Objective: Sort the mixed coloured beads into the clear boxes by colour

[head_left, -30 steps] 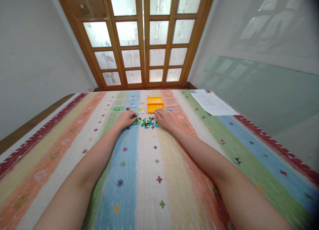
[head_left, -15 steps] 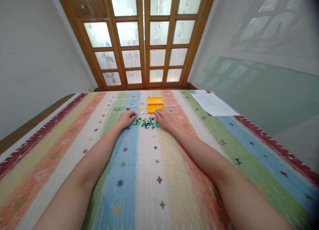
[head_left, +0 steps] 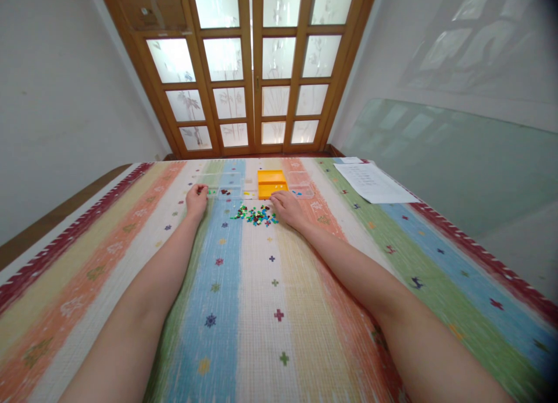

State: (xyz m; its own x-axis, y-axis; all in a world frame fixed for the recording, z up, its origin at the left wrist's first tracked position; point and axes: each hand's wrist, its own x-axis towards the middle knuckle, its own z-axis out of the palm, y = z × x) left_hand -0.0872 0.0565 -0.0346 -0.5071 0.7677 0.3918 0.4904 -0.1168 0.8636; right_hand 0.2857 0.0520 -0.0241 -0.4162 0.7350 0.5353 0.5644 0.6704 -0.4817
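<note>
A small heap of tiny coloured pieces [head_left: 256, 215] lies far out on the striped cloth. My left hand [head_left: 196, 198] is to its left, at the near edge of a clear divided box [head_left: 218, 186], fingers curled together in a pinch; what they hold is too small to make out. My right hand [head_left: 286, 207] rests palm down at the right edge of the heap, fingers bent toward the pieces, just below an orange tray [head_left: 271, 182]. The clear box holds a few green and dark pieces.
A second clear box [head_left: 300, 189] sits right of the orange tray. A white printed sheet [head_left: 372, 182] lies at the far right of the table. Wooden glazed doors [head_left: 253, 71] stand beyond the table's far edge. A glass panel [head_left: 457, 164] leans along the right wall.
My left hand has moved left and away from the heap to the clear divided box. My right hand has stayed at the heap's right edge.
</note>
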